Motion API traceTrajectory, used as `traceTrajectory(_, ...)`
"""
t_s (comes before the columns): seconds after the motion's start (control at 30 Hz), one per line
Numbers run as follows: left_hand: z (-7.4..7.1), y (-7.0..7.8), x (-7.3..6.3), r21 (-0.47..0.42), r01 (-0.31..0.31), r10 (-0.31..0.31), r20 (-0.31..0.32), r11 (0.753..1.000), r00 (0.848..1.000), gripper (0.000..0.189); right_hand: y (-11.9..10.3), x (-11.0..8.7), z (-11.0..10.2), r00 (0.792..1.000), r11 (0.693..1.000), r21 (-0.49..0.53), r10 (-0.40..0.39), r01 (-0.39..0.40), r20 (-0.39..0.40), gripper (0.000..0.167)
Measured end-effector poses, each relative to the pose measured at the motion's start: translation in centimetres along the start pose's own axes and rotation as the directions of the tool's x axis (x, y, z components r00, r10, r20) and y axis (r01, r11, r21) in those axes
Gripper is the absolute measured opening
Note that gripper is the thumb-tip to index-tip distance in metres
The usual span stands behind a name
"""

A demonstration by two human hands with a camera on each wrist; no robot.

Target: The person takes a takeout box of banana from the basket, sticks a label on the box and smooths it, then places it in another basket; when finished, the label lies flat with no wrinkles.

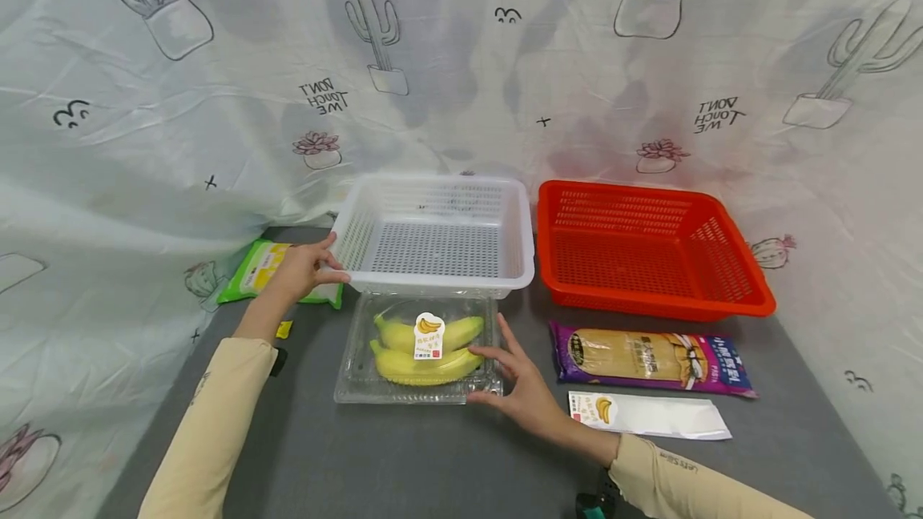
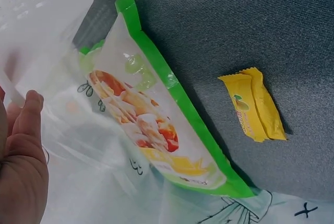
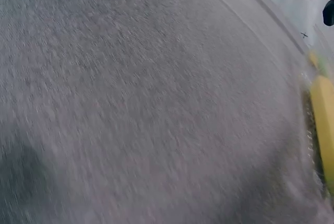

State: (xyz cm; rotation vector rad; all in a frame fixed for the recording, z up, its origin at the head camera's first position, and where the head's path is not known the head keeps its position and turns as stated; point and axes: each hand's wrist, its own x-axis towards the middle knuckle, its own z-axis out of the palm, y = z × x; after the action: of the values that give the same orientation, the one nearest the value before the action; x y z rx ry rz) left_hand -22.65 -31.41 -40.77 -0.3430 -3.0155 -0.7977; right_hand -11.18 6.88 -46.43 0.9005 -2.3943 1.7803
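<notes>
My left hand (image 1: 306,269) is at the left rim of a white plastic basket (image 1: 440,279), thumb and fingers curled round the edge. Just in front of that basket sits a clear plastic clamshell box (image 1: 349,387) with bananas (image 1: 414,367) inside and a white banana label (image 1: 429,336) on its lid. At the box's right side, my right hand (image 1: 530,391) has its fingers spread, with fingertips over the lid and along the edge. Below the left hand lies a green and white food bag (image 2: 151,109), partly covered by the hand in the head view.
A red basket (image 1: 649,307) stands right of the white one. Before it lie a purple pasta pack (image 1: 642,355) and a white strip with a banana label (image 1: 656,415). A small yellow wrapped packet (image 2: 253,104) lies beside the green bag. Patterned cloth (image 1: 461,62) hangs behind.
</notes>
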Motion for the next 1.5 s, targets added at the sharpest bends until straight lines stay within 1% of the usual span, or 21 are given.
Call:
traceTrajectory(0.1,0.1,0.0,-0.1,0.018,-0.001,0.002,-0.010,1.000,1.000,0.028,1.4,-0.6,0.9,0.999,0.998,0.048,0.036,-0.036,-0.012,0.061)
traceTrajectory(0.17,0.1,0.0,-0.2,0.020,-0.004,0.004,-0.012,1.000,1.000,0.028,2.1,-0.9,1.6,0.997,0.998,0.034,0.062,-0.061,-0.042,0.065)
traceTrajectory(0.23,0.2,0.0,-0.4,0.013,-0.002,0.002,-0.011,1.000,1.000,0.028,2.2,-1.1,2.2,0.993,0.996,0.021,0.092,-0.091,-0.080,0.068)
traceTrajectory(0.3,0.3,-0.1,-0.5,0.010,0.002,-0.002,-0.011,1.000,1.000,0.028,2.2,-1.2,2.8,0.986,0.992,0.041,0.126,-0.123,-0.107,0.070)
traceTrajectory(0.4,0.4,-0.1,-0.7,0.007,0.011,-0.011,-0.009,1.000,1.000,0.028,1.8,-1.2,3.5,0.976,0.982,0.089,0.179,-0.169,-0.126,0.072)
traceTrajectory(0.5,0.4,-0.2,-0.8,0.011,0.018,-0.018,-0.015,1.000,1.000,0.026,1.4,-1.0,3.8,0.968,0.972,0.130,0.212,-0.195,-0.134,0.069)
traceTrajectory(0.67,0.3,-0.4,-0.7,0.016,0.012,-0.011,-0.022,1.000,1.000,0.026,1.0,-0.6,3.7,0.957,0.962,0.171,0.242,-0.214,-0.161,0.063)
traceTrajectory(0.9,0.3,-0.2,-0.5,0.014,0.000,0.000,-0.019,1.000,1.000,0.028,0.5,-0.6,3.4,0.944,0.955,0.177,0.272,-0.240,-0.187,0.060)
traceTrajectory(1.1,0.2,0.1,-0.5,0.015,-0.003,0.003,-0.034,1.000,0.999,0.026,-0.3,-0.4,2.8,0.937,0.943,0.190,0.306,-0.274,-0.168,0.058)
traceTrajectory(1.2,0.2,0.2,-0.4,0.016,0.000,0.001,-0.047,1.000,0.999,0.024,-0.9,-0.3,2.5,0.936,0.943,0.184,0.309,-0.279,-0.166,0.057)
traceTrajectory(1.33,0.1,0.3,-0.4,0.022,0.000,0.001,-0.054,1.000,0.999,0.023,-1.6,-0.5,2.3,0.941,0.945,0.180,0.301,-0.273,-0.156,0.056)
traceTrajectory(1.5,0.1,0.5,-0.3,0.024,-0.005,0.006,-0.052,1.000,0.999,0.024,-2.3,-0.8,2.1,0.936,0.937,0.188,0.323,-0.296,-0.136,0.056)
